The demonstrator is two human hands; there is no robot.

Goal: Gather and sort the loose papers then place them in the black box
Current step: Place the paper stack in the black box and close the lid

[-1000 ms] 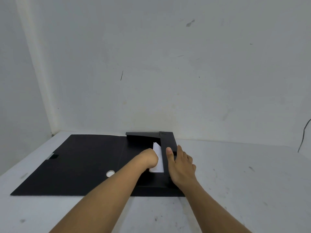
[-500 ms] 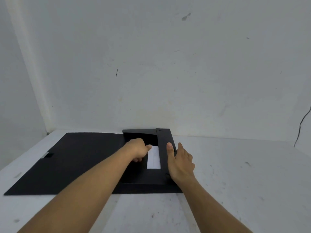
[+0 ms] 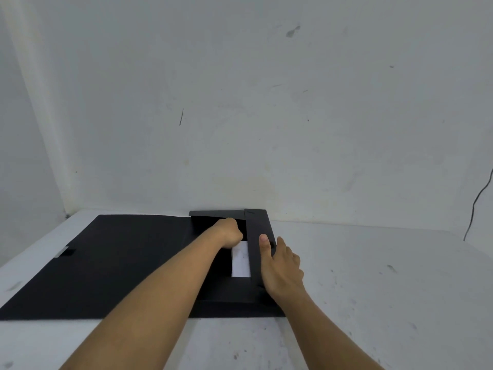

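Compared with the view a second ago, your left hand (image 3: 230,232) has travelled from the near part of the flat black cardboard box (image 3: 221,287) to its far end, and the white sheet of paper (image 3: 241,259), which then stood tilted against that hand, now lies flat inside the box. More of the sheet is exposed than before. Your right hand (image 3: 280,265) has kept its station on the box's right side flap (image 3: 260,236).

Your left forearm reaches diagonally across the box interior. The left hand is curled into a loose fist with knuckles up, sitting just beyond the far edge of the paper; whether its fingers pinch anything you cannot tell, since they are hidden beneath the hand.

Your right hand is spread open, palm down. Its thumb presses the top of the right flap, and its fingers drape over the flap's outer edge toward the white tabletop (image 3: 373,276).

The paper rests in the box's right portion, its right edge tucked beside the flap. The box's wide black lid panel (image 3: 106,263) lies opened flat to the left on the tabletop.
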